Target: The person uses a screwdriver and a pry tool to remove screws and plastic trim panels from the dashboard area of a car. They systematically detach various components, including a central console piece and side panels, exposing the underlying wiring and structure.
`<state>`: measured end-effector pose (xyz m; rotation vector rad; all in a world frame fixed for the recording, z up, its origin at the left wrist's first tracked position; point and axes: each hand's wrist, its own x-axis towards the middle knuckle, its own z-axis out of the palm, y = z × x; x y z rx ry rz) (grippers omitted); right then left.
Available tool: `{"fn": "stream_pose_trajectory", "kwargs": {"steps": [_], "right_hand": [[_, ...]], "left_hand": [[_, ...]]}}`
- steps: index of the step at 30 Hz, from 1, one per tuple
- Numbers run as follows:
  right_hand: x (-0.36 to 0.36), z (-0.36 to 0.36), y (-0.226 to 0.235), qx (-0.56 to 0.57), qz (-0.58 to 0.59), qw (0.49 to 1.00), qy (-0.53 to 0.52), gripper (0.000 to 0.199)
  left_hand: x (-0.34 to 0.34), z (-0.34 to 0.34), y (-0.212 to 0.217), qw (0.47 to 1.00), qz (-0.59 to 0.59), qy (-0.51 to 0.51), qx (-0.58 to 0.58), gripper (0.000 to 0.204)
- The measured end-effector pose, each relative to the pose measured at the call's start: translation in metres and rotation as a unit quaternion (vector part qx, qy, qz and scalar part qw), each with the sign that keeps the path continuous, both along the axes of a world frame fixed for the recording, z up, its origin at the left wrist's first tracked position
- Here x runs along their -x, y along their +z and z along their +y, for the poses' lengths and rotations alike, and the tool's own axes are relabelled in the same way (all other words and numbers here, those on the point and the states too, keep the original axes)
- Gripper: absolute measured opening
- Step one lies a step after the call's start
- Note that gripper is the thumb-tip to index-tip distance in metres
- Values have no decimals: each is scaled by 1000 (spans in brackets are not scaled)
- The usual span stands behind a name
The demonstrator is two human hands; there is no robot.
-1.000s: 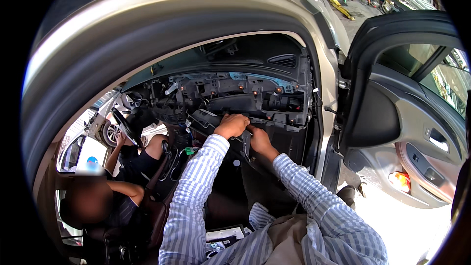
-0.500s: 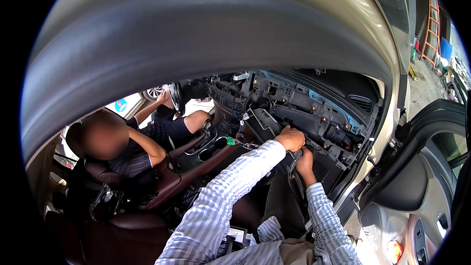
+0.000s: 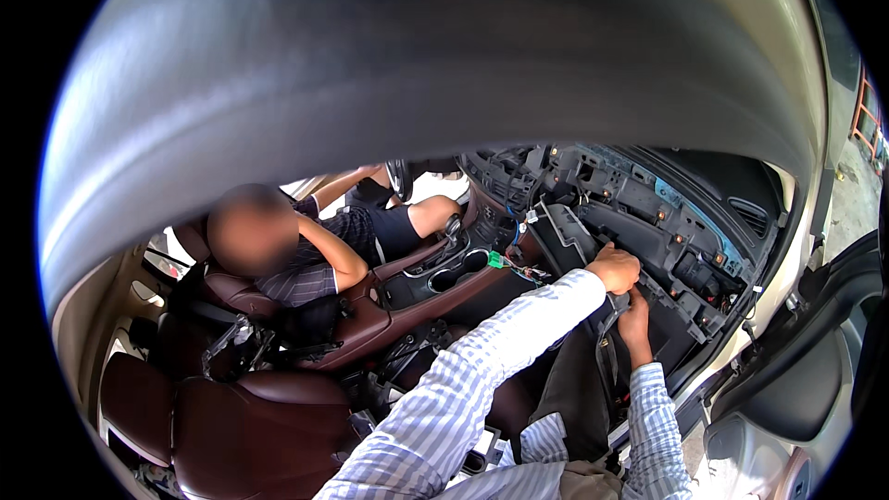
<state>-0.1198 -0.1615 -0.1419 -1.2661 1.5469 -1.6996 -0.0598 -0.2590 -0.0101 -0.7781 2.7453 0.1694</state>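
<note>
Inside the car, a dark plastic panel (image 3: 565, 241) of the stripped dashboard (image 3: 667, 222) is being handled on the passenger side. Its long axis is seen running from upper left to lower right, tilted down toward the footwell, just right of the centre console (image 3: 435, 282). The left hand (image 3: 614, 268) is curled over the panel's lower right edge, fingers closed on it, the striped sleeve stretched forward and upward from the lower edge. The right hand (image 3: 635, 326) is held just below, fingers bent around a dark strap or bracket (image 3: 607, 338) hanging under the dashboard; what exactly is pinched cannot be told. Green-tipped wiring (image 3: 505, 264) is seen beside the console. Another person (image 3: 306, 255) is seated in the driver's seat (image 3: 231, 292).
</note>
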Motion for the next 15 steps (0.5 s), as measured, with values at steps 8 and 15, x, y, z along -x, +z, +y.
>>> {"fn": "stream_pose_trajectory", "kwargs": {"steps": [8, 15], "right_hand": [[6, 11, 39, -94, 159, 979, -82, 27], [4, 21, 46, -112, 248, 956, -110, 17]], "left_hand": [[4, 2, 4, 999, -15, -17, 27, 26], [3, 13, 12, 999, -44, 12, 9, 39]]}}
